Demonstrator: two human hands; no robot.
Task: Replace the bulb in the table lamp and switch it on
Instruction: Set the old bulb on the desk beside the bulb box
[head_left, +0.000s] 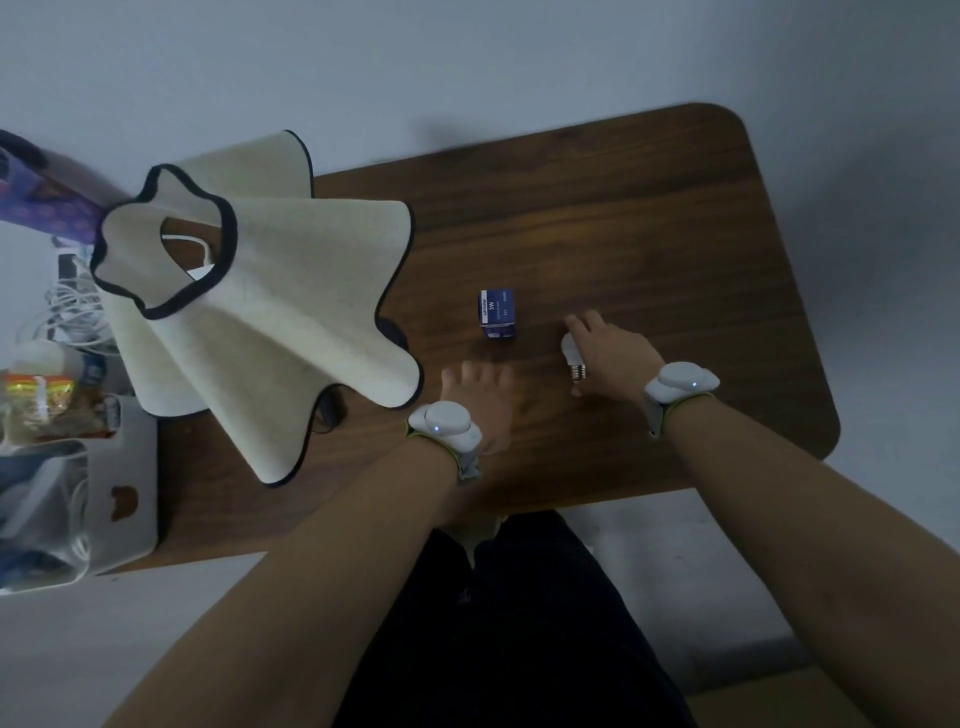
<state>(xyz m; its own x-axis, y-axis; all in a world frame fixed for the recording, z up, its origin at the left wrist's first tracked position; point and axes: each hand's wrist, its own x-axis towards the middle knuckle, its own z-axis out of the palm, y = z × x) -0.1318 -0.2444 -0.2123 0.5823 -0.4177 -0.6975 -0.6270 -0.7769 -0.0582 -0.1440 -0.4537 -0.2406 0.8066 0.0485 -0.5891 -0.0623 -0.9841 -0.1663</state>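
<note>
**Bulb in hand at the lamp table**

My right hand (605, 353) rests low on the dark wooden table (649, 234), its fingers curled over a white light bulb (571, 353). The bulb lies on its side under my palm with the metal screw base pointing back towards me; the glass end sits under my fingers. The grasp looks closed around it, though the bulb is touching or very nearly touching the tabletop (I cannot tell which).

Just to the left of that hand, and a little farther from me, stands a small blue bulb box (497, 314) marked "3W", apart from my fingers. My left hand (480, 400) lies flat on the wood nearer to me than the box, palm down, fingers spread and holding nothing. Both wrists carry a pale grey band with a small lit dot, left wrist band (441, 423) and right wrist band (680, 382).

Farther left of my left hand is the table lamp, seen from above: its cream lampshade (291, 312), wavy and edged in dark trim, hides the socket and base. Beyond the lamp, off the table's left edge, sits a blurred clutter of white cables (72, 306) and containers.
</note>
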